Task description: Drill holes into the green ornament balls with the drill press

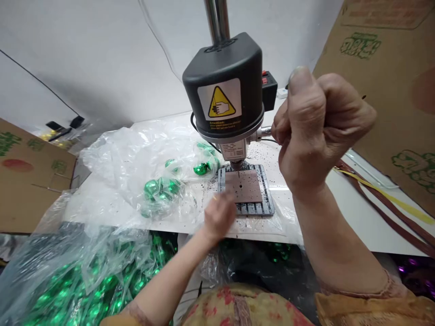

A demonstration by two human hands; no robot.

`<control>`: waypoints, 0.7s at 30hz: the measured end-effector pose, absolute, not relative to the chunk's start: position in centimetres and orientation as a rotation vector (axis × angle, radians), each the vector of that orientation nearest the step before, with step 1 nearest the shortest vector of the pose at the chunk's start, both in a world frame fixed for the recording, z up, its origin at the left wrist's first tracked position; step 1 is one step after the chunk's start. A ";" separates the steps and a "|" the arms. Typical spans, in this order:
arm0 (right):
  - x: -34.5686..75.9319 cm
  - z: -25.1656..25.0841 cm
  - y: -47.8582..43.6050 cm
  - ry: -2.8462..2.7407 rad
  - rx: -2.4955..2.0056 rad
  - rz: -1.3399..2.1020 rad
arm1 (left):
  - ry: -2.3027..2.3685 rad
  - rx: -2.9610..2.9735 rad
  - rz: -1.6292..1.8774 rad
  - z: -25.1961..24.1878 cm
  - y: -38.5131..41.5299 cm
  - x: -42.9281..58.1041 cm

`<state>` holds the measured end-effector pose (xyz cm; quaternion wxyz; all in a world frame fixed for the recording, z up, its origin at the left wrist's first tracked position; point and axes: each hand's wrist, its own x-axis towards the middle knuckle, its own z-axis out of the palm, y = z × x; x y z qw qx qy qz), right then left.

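A small bench drill press [222, 86] with a black motor cover and a yellow warning label stands on a white table. My right hand [316, 122] is closed around its feed lever [266, 131], thumb up, on the machine's right side. Under the chuck [238, 164], a flat brownish board [249, 192] with a small dark hole lies on the slotted metal base [268, 206]. My left hand [220, 216] is at the board's near left corner, blurred by motion, so its fingers and anything in them cannot be made out.
Shiny green balls [159, 189] lie in clear plastic bags [118, 158] to the left. A larger bag of green balls [84, 290] sits below the table edge. Dark shavings surround the base. Cardboard boxes [30, 176] flank the table, with brown and yellow straps [384, 194] at right.
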<state>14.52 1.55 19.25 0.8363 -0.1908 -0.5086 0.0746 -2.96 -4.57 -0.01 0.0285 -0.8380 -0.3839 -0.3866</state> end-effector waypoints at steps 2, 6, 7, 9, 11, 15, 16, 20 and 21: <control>14.6 19.1 1.7 -1.069 -0.393 0.164 | -1.848 -2.226 -1.014 1.9 -0.2 -5.5; 14.6 18.8 1.9 -1.063 -0.378 0.174 | -2.171 -2.128 -0.744 3.4 6.0 -9.1; 14.5 18.8 1.9 -1.058 -0.388 0.175 | -2.169 -2.158 -0.737 3.3 6.8 -9.5; 14.5 18.6 1.8 -1.055 -0.431 0.171 | -2.179 -2.212 -0.711 2.8 7.5 -9.7; 14.5 18.6 1.7 -1.057 -0.479 0.165 | -2.178 -2.239 -0.724 2.4 7.4 -9.5; 14.6 18.5 1.6 -1.066 -0.486 0.153 | -2.153 -2.212 -0.991 2.8 4.8 -8.5; 14.6 18.5 1.5 -1.072 -0.484 0.147 | -2.140 -2.227 -1.083 3.0 3.8 -8.1; 14.6 18.4 1.3 -1.088 -0.535 0.110 | -1.950 -2.644 -1.297 3.8 -0.1 -6.2; 14.6 18.4 1.3 -1.087 -0.548 0.106 | -1.888 -2.773 -1.308 3.8 -0.7 -5.7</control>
